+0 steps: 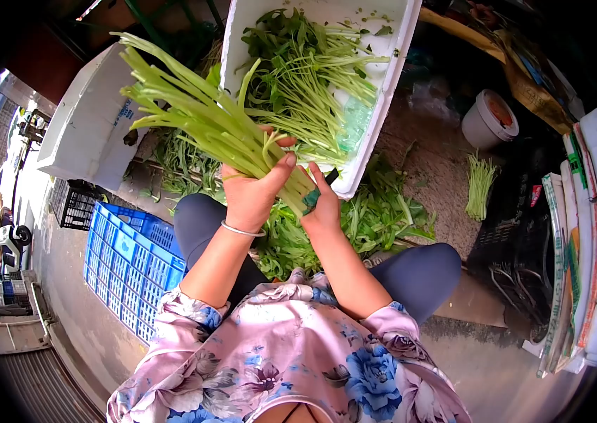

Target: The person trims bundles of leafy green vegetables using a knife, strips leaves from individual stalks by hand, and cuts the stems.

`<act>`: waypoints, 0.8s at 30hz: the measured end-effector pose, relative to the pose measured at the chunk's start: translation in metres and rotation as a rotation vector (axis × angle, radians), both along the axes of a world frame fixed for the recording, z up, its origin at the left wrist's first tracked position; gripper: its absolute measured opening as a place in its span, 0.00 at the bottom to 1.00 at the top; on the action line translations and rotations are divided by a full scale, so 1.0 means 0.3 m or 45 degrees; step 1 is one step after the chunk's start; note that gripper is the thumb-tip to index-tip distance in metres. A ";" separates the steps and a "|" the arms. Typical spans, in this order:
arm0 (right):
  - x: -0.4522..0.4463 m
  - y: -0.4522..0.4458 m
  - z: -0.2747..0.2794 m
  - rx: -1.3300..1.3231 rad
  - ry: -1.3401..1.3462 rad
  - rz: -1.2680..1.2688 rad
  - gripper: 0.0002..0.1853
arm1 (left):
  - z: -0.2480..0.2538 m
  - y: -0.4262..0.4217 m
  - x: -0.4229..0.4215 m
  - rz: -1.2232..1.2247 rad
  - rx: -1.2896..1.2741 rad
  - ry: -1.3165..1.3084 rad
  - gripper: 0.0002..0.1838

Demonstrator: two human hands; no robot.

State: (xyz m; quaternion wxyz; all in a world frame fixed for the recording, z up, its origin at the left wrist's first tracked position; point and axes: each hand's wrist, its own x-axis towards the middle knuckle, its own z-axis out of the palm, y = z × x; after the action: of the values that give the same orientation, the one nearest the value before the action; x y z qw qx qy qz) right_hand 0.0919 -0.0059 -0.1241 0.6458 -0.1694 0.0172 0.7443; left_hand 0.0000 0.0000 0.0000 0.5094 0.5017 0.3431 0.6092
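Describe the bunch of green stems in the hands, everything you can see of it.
The bunch of green stems is long, pale yellow-green and mostly bare, with many stalks lying roughly parallel. It slants up and leftward, its upper end fanning out loosely. The left hand grips it around the middle; the right hand holds its lower end, where something dark green shows, perhaps a leaf. It is held up off the ground, beside the white foam box.

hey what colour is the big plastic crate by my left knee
The crate is blue, best seen in the head view, the only one.
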 end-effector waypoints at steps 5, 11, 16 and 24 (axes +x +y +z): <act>-0.039 -0.001 0.027 -0.107 -0.153 -0.082 0.18 | -0.080 -0.015 -0.003 -0.095 -0.118 -0.048 0.23; 0.028 0.035 0.001 0.187 -0.064 0.145 0.20 | -0.049 -0.002 -0.009 0.021 -0.167 0.034 0.20; 0.056 0.011 -0.075 -0.119 -0.366 0.029 0.19 | -0.118 -0.042 -0.010 -0.013 -0.151 -0.152 0.22; 0.029 0.020 -0.082 -0.033 -0.266 0.150 0.19 | -0.099 -0.033 -0.058 0.025 -0.239 -0.141 0.17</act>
State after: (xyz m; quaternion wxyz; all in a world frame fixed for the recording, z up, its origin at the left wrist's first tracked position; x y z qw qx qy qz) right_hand 0.1006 0.0000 -0.1486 0.5969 -0.2551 -0.0509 0.7590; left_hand -0.0174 -0.0099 -0.0296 0.5664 0.4139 0.3747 0.6062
